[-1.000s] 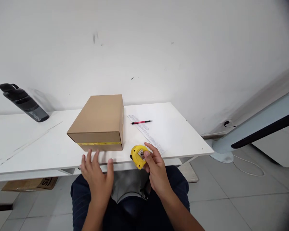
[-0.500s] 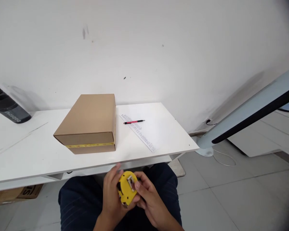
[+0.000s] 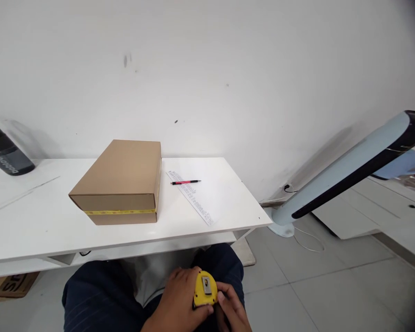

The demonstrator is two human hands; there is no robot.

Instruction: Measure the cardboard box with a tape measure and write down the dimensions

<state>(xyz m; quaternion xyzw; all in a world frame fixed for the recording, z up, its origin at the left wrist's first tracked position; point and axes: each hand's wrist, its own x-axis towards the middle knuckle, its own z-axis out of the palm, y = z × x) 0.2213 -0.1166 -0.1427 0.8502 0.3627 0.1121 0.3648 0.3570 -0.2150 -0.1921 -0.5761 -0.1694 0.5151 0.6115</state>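
Note:
Low over my lap, my left hand [image 3: 180, 297] is wrapped around a yellow tape measure [image 3: 201, 299], its thumb across the lower edge. The metal belt clip on the case faces up. My right hand [image 3: 233, 310] is closed at the right edge of the case, with thumb and fingers pinching there; its lower fingers are partly hidden. On the table above, a closed cardboard box [image 3: 124, 173] has a yellow band with markings across its front side. To its right, a black and red pen [image 3: 186, 182] lies on a printed white sheet [image 3: 193, 199].
The white table [image 3: 31, 230] stands against a wall. A dark bottle [image 3: 10, 154] is at its far left. Another carton [image 3: 15, 285] sits below. To the right, a tall pale-blue and black appliance [image 3: 332, 184] rises from the floor, with a cable beside it.
Both hands have moved down and right with the tape measure, which has turned so its clip faces up more squarely. My left hand now covers more of it. The camera view has shifted slightly.

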